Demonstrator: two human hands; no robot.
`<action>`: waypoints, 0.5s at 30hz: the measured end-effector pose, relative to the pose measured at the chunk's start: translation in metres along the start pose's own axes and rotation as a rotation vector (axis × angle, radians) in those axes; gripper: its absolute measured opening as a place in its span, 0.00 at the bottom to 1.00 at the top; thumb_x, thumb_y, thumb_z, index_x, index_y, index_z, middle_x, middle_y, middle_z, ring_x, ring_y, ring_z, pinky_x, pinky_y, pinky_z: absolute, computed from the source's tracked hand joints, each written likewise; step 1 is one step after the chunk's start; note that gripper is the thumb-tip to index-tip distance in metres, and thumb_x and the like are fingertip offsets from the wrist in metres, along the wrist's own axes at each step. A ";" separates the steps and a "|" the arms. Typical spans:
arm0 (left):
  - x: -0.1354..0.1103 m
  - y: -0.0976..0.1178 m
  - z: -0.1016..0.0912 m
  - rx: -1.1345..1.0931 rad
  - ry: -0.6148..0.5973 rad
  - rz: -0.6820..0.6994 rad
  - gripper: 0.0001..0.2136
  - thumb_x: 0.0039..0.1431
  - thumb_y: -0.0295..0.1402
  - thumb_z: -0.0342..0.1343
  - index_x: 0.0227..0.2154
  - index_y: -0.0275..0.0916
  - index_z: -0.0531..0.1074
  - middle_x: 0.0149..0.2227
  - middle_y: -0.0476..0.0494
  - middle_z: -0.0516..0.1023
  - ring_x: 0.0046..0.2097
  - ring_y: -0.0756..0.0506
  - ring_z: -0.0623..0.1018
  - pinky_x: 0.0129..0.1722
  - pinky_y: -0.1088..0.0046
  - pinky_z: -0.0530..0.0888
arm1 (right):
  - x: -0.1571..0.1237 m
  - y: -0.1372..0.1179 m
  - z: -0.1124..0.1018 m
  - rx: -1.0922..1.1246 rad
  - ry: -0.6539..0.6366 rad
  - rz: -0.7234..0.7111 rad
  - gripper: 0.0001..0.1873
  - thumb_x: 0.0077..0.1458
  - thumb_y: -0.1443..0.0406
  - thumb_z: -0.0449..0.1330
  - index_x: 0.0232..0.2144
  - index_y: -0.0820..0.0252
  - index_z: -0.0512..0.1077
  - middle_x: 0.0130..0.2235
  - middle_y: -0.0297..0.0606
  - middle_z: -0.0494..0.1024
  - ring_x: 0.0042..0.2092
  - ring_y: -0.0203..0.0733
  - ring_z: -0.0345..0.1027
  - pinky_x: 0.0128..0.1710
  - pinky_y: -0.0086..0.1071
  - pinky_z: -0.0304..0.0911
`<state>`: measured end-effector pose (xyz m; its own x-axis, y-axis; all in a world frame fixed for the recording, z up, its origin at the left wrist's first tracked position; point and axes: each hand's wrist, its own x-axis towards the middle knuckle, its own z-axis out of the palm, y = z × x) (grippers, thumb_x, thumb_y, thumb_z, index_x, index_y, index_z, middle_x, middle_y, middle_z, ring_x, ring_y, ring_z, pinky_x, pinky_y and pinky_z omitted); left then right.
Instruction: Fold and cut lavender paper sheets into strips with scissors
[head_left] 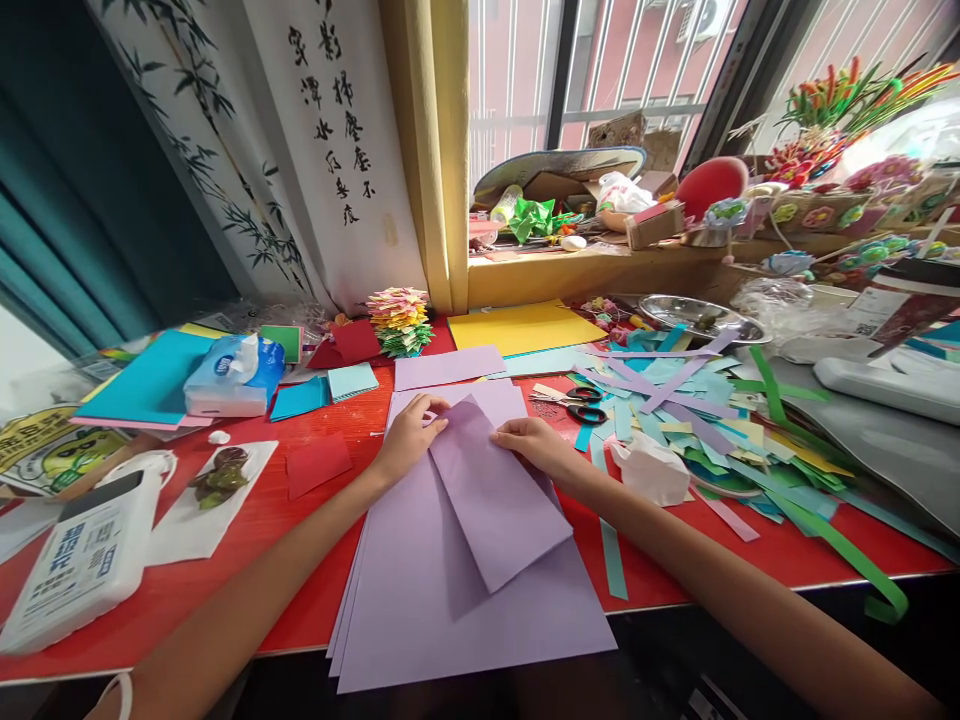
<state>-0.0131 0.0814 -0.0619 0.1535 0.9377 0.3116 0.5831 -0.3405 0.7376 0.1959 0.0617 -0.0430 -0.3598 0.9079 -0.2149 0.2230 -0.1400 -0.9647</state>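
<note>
Nearest to the camera are the person's two forearms, which enter from seven o'clock and from five o'clock. Between them, a stack of lilac sheets lies on the red desk, and its lower end reaches past the front edge. Over this stack a smaller lilac sheet is held at a slant, and it throws a shadow on the paper under it. The left hand has a narrow grip, with the thumb and fingers pinching the sheet near its upper left corner. The right hand also has a narrow grip, which holds the upper right edge. I cannot tell if this sheet is folded.

Seen from the smaller sheet, scissors with black handles are at one o'clock, and a pile of coloured paper strips is at two o'clock. A crumpled white tissue is near three o'clock. A red paper piece and, farther away, a blue tissue pack are towards ten o'clock. A yellow sheet lies at twelve o'clock.
</note>
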 end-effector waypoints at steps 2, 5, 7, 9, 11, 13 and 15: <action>0.000 0.000 -0.001 -0.031 0.000 0.001 0.08 0.54 0.32 0.49 0.37 0.42 0.69 0.42 0.47 0.71 0.43 0.47 0.70 0.45 0.68 0.66 | -0.001 -0.001 -0.002 0.002 0.018 -0.005 0.14 0.48 0.56 0.59 0.22 0.61 0.65 0.20 0.28 0.65 0.20 0.29 0.57 0.18 0.24 0.50; 0.001 -0.002 -0.002 -0.028 -0.021 0.017 0.09 0.52 0.31 0.49 0.35 0.43 0.71 0.40 0.47 0.71 0.41 0.47 0.69 0.44 0.69 0.66 | -0.002 -0.006 -0.003 -0.032 0.021 0.012 0.16 0.48 0.54 0.58 0.22 0.61 0.65 0.21 0.30 0.67 0.21 0.31 0.60 0.18 0.25 0.51; 0.001 -0.002 -0.003 -0.045 -0.028 0.041 0.08 0.51 0.31 0.49 0.32 0.42 0.73 0.38 0.47 0.70 0.41 0.47 0.68 0.44 0.70 0.65 | -0.003 -0.009 -0.002 -0.041 0.019 0.022 0.17 0.51 0.54 0.56 0.22 0.61 0.65 0.22 0.31 0.68 0.22 0.31 0.60 0.18 0.25 0.52; 0.000 0.000 -0.005 -0.123 -0.043 0.054 0.06 0.50 0.31 0.50 0.28 0.40 0.72 0.36 0.46 0.70 0.41 0.47 0.69 0.43 0.70 0.65 | -0.005 -0.013 -0.001 0.032 0.009 0.016 0.15 0.53 0.54 0.54 0.27 0.62 0.66 0.27 0.34 0.70 0.24 0.32 0.62 0.21 0.25 0.56; -0.002 0.005 -0.008 -0.249 -0.097 0.031 0.05 0.50 0.30 0.51 0.26 0.38 0.71 0.33 0.47 0.70 0.38 0.48 0.70 0.41 0.71 0.66 | -0.006 -0.014 0.000 0.099 -0.002 0.009 0.14 0.53 0.56 0.55 0.35 0.61 0.66 0.30 0.35 0.71 0.27 0.32 0.64 0.25 0.25 0.60; -0.005 0.011 -0.010 -0.382 -0.173 -0.019 0.04 0.50 0.30 0.51 0.25 0.37 0.69 0.30 0.47 0.71 0.35 0.49 0.70 0.37 0.72 0.67 | -0.005 -0.011 0.000 0.072 -0.036 0.007 0.17 0.52 0.58 0.57 0.42 0.60 0.64 0.31 0.35 0.71 0.28 0.33 0.65 0.28 0.27 0.62; -0.007 0.018 -0.011 -0.504 -0.204 -0.079 0.03 0.49 0.30 0.51 0.25 0.36 0.68 0.28 0.48 0.71 0.32 0.49 0.70 0.33 0.73 0.67 | -0.002 -0.005 -0.001 -0.008 -0.089 -0.035 0.21 0.50 0.59 0.58 0.46 0.58 0.62 0.32 0.35 0.72 0.29 0.35 0.66 0.28 0.28 0.62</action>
<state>-0.0121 0.0680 -0.0443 0.3055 0.9390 0.1581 0.1522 -0.2121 0.9653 0.1961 0.0607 -0.0374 -0.4469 0.8732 -0.1945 0.2159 -0.1057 -0.9707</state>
